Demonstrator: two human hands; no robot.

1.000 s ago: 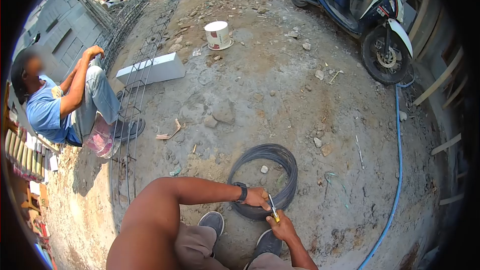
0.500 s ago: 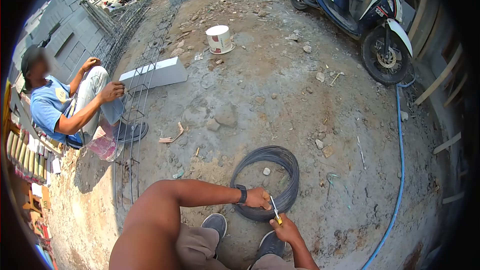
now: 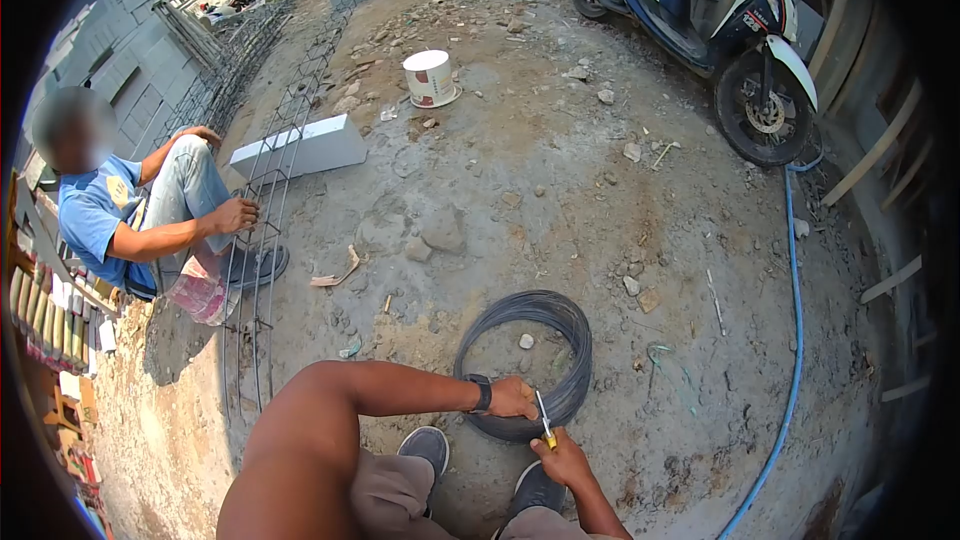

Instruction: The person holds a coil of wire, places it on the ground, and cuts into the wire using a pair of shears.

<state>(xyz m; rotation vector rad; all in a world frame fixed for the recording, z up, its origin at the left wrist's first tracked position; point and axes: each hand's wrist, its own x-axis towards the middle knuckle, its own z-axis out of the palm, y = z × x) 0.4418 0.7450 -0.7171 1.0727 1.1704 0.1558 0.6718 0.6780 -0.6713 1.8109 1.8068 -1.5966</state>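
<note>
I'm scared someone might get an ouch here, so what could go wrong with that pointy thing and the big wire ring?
The yellow-handled tool in the right hand has its metal end close to the left hand, so a slip might nick those fingers.

The wire coil lies just in front of the shoes, so a loose loop might catch a foot.

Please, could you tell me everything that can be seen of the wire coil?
The wire coil is a dark grey ring of many thin strands, apparently metal. It lies flat on the ground near the wearer's shoes, with a pale stone inside its opening. The left hand is over its near side; whether they touch is unclear.
</note>
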